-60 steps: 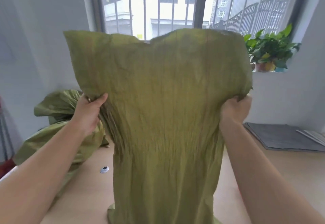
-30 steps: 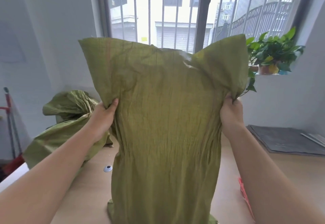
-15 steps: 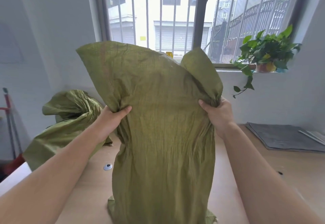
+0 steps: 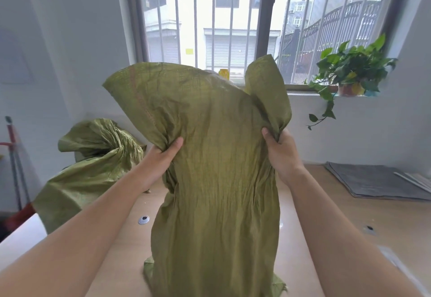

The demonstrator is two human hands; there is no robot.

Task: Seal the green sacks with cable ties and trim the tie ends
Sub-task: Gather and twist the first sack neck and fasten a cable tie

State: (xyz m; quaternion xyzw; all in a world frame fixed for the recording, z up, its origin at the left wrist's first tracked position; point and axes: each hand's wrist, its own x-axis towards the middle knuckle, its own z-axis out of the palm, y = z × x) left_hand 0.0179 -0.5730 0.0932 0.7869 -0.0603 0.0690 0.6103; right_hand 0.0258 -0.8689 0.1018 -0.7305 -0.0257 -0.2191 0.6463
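A green woven sack [image 4: 217, 180] stands upright on the wooden table [image 4: 326, 215] in front of me, its open top flaring above my hands. My left hand [image 4: 161, 156] grips a bunch of the fabric at the sack's left side, thumb on the near face. My right hand [image 4: 279, 152] grips the gathered fabric at the right side. A second green sack [image 4: 93, 163] lies at the table's far left, its neck bunched. No cable tie or cutter shows in view.
A grey mat [image 4: 377, 182] lies at the table's right rear. A small round metal grommet [image 4: 144, 219] sits in the tabletop left of the sack. A potted plant [image 4: 349, 72] stands on the windowsill. A red-handled tool [image 4: 14, 163] leans at far left.
Both hands have drawn inward, gathering the sack's sides toward the middle. The flat, wide top has folded and narrowed, and it has sunk lower.
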